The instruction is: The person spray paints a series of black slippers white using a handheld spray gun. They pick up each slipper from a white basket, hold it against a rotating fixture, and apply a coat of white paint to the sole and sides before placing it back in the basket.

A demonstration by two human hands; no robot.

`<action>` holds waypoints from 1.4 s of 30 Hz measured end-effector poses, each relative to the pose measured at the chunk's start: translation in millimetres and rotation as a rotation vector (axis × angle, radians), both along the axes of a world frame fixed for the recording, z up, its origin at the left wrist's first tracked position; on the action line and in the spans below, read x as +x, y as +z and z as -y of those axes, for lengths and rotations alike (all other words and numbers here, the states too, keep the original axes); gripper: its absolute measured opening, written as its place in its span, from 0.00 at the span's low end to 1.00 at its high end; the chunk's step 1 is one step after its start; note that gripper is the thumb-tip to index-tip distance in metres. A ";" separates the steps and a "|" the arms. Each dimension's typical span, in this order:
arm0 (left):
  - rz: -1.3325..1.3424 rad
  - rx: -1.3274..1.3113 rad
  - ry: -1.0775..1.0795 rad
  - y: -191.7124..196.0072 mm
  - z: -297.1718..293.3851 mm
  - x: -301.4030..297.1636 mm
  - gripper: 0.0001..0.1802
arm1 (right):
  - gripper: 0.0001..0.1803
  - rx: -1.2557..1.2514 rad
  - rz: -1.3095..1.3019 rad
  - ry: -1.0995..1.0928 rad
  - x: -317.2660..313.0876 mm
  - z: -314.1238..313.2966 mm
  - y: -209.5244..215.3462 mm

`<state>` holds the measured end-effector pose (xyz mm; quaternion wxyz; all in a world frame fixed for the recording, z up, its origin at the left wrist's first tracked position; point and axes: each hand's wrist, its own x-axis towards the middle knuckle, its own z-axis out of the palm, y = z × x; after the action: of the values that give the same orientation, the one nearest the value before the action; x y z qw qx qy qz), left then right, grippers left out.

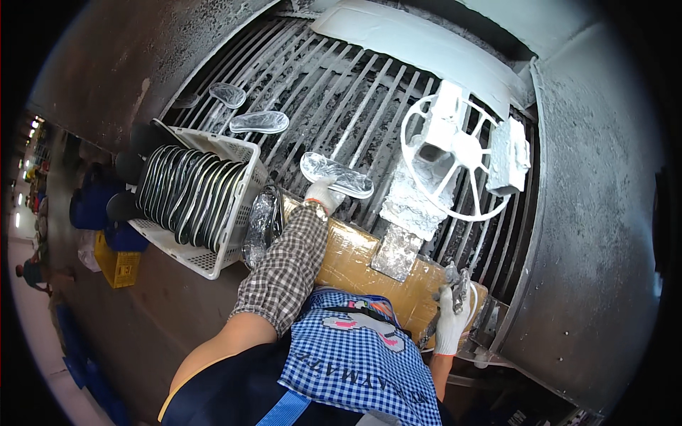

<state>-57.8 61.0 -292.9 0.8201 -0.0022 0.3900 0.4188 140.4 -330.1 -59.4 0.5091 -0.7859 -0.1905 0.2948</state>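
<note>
OPEN: grate [369,96], upper centre, between soles [259,122] and wheel [467,150] | BLOCKED: wheel plus white blocks [509,157], right of centre; crate [213,145], left; soles, upper left; left hand [325,193] touching a shoe sole [336,175], centre; right hand [452,323] with spray gun [462,290], lower right | BOUNDS: white sheet [412,42], top; wall [600,213], far right

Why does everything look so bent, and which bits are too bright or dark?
Head view: fisheye lens, so the right wall curves toward a black rim; head view: glare on the wrapped sole at the left hand, the wheel almost washed out, the floor dim.
</note>
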 end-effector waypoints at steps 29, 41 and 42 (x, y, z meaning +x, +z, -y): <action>-1.829 1.198 -0.560 192.1 60.6 -149.0 0.25 | 0.39 0.103 0.018 0.125 0.2 -16.1 0.5; -2.164 0.531 -0.916 140.3 72.4 -131.1 0.42 | 0.41 0.151 0.037 0.253 11.5 -24.0 -29.1; -2.152 0.562 -0.893 144.0 74.0 -129.7 0.43 | 0.40 0.077 0.047 0.304 18.6 -20.9 -34.3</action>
<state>-187.6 -13.0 -148.9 0.1181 0.6639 0.7371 -0.0450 159.1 -309.2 -93.7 0.4838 -0.7346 -0.3302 0.3425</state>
